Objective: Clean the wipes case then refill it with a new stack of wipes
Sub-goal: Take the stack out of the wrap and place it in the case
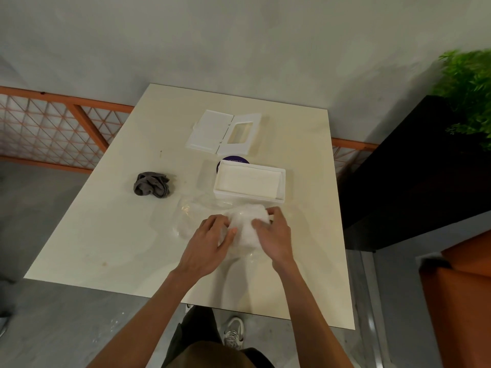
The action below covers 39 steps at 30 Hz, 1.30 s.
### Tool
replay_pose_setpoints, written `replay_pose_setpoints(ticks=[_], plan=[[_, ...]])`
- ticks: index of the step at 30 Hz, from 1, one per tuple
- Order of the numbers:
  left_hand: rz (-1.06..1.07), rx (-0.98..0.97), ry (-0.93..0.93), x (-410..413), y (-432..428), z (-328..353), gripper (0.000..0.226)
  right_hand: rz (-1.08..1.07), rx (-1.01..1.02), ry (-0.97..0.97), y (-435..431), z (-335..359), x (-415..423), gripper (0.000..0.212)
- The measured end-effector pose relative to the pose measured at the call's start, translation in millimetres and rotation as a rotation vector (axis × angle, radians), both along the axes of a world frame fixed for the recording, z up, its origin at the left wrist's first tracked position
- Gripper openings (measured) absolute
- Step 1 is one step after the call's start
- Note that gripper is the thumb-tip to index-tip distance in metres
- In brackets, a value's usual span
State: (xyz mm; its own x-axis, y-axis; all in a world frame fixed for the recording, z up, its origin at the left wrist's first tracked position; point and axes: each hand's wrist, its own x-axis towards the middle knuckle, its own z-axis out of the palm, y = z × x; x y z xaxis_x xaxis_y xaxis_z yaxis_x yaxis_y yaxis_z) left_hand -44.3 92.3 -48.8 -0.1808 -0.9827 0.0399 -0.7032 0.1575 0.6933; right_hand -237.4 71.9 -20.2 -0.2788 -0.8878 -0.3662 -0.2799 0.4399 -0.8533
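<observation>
Just below the middle of the frame, the left hand [210, 241] and right hand [275, 235] both curl around a crumpled clear wrapper [248, 221] on the tabletop [106, 235]. Just above them sits the white wipes case [221, 193], with a stack of wipes [248, 179] inside. Its open lid [225, 132] lies higher up, and a grey cloth [152, 185] lies to the left.

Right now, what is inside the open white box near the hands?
A white stack of wipes fills the box. Only the top sheet shows; the layers below and the box floor are covered.
</observation>
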Motion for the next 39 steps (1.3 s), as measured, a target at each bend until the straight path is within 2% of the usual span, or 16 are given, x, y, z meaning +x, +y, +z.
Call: replay_pose_setpoints(ticks=[2, 5, 10, 15, 17, 20, 24, 28, 30, 32, 35, 39], plan=[[0.001, 0.01, 0.0, 1, 0, 1, 0.028, -0.117, 0.023, -0.113, 0, 2, -4, 0.037], [-0.004, 0.011, -0.008, 0, 1, 1, 0.029, -0.088, 0.142, -0.164, 0, -3, -6, 0.051], [0.012, 0.048, -0.01, -1, 0, 7, 0.033, -0.048, 0.128, -0.138, 1, 1, -14, 0.021], [0.019, 0.15, 0.006, 0, -3, 19, 0.045, 0.073, 0.017, -0.09, -6, 52, -41, 0.03], [0.048, 0.183, 0.124, -1, -6, 24, 0.048, 0.119, -0.022, -0.077, -9, 79, -53, 0.027], [0.157, 0.202, 0.434, -10, -15, 36, 0.045, 0.143, -0.104, -0.079, -15, 120, -63, 0.025], [0.24, 0.311, 0.751, -23, -37, 65, 0.047, 0.178, -0.198, -0.18, -19, 159, -63, 0.028], [0.178, 0.52, 1.028, -29, -69, 101, 0.061, 0.181, -0.283, -0.295, -31, 167, -56, 0.031], [0.12, 0.531, 1.076, -28, -82, 111, 0.053, 0.125, -0.317, -0.316, -39, 158, -51, 0.033], [0.112, 0.449, 1.012, -23, -94, 115, 0.045, 0.03, -0.337, -0.302, -49, 142, -46, 0.037], [0.06, 0.306, 0.771, -15, -111, 113, 0.038, -0.027, -0.349, -0.221, -58, 119, -43, 0.046], [0.001, 0.145, 0.532, -9, -137, 108, 0.042, 0.058, -0.52, 0.089, -72, 99, -42, 0.063]])
